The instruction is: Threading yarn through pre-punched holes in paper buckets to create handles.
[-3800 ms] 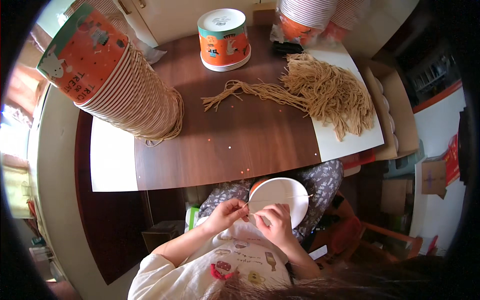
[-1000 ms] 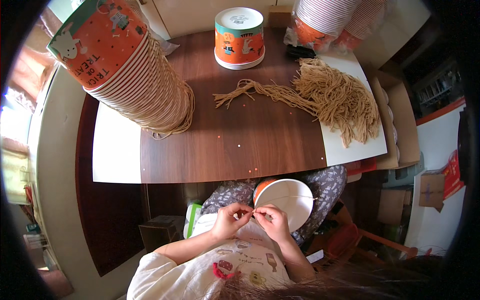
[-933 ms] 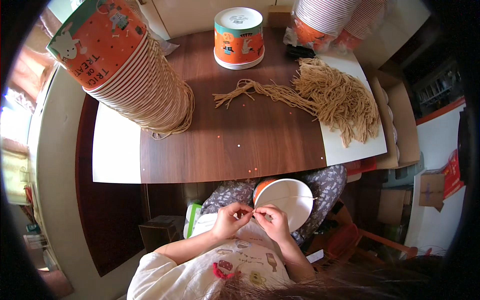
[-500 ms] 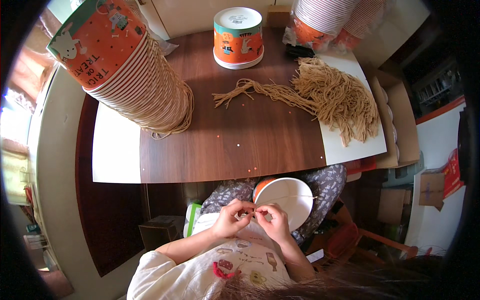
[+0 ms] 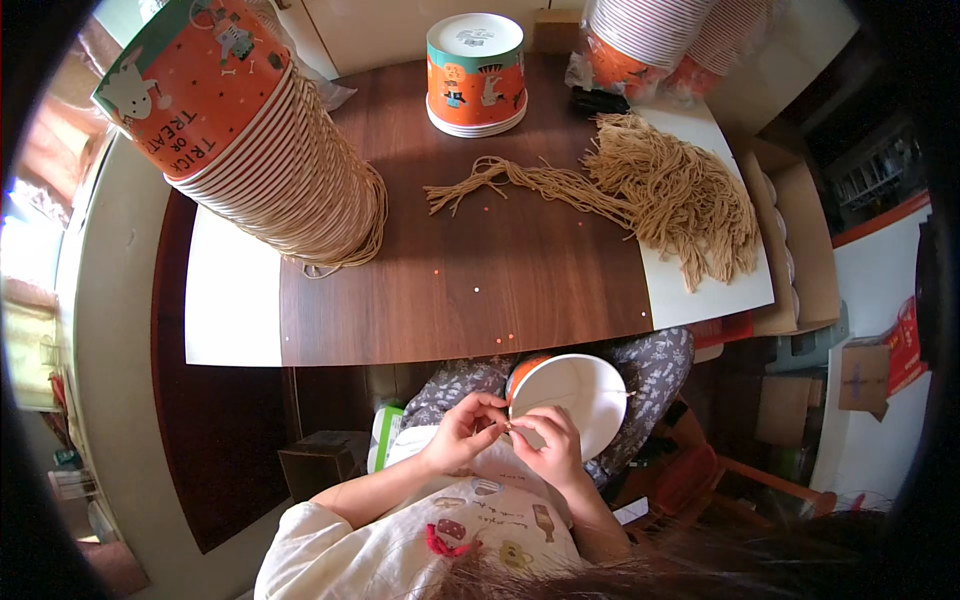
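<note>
A paper bucket, white inside and orange outside, lies tilted in my lap with its mouth facing up toward me. At its near left rim, my left hand pinches thumb and fingers together on a thin tan cord. Close beside it, my right hand pinches at the same spot, its fingertips almost touching the left ones. Only a tiny bit of the cord shows between the fingertips. A short cord end sticks out at the bucket's right rim.
A tall leaning stack of orange buckets with cord handles stands at the table's left. One upturned bucket stands at the back. A heap of tan cords lies at the right. Bagged buckets stand behind, and a cardboard box sits beside the table.
The cord stretched across the bucket's mouth earlier no longer shows as a straight line there. My right fingers have shifted slightly, while both hands stay at the near left rim.
</note>
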`<state>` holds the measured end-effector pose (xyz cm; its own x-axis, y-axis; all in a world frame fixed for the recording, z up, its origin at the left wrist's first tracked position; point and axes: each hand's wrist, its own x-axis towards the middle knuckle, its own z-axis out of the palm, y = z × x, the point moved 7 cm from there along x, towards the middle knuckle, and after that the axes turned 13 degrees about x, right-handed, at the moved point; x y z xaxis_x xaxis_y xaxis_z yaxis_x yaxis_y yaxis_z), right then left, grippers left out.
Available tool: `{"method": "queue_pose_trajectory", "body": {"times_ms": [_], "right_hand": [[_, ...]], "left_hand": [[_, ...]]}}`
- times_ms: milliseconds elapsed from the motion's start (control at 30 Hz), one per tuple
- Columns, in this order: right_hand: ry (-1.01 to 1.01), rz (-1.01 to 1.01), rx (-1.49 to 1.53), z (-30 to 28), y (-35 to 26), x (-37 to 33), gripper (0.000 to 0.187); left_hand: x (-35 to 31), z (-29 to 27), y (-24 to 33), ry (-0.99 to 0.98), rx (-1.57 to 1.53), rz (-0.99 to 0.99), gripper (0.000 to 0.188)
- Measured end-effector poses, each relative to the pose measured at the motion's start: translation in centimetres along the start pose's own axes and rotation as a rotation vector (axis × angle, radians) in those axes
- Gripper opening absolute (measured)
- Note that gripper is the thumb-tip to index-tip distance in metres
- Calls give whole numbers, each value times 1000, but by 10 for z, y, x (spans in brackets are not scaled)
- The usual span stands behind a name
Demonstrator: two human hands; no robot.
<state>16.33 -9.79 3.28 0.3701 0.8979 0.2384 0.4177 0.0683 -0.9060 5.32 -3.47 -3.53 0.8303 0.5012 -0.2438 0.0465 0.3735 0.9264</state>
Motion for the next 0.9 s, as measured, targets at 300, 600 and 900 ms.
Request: {"method": "queue_pose_trajectory", "body": {"times_ms": [300, 600, 900], "right_hand": [[-1, -47, -75, 1, 1, -5, 22], [20, -30, -46, 2, 0, -3, 20], [12, -63, -104, 5, 2, -7, 18]], "left_hand": [[1, -1, -4, -1, -76, -8, 28], [1, 0, -2, -19, -27, 3, 27], [1, -3, -5, 14, 31, 3, 24]]}}
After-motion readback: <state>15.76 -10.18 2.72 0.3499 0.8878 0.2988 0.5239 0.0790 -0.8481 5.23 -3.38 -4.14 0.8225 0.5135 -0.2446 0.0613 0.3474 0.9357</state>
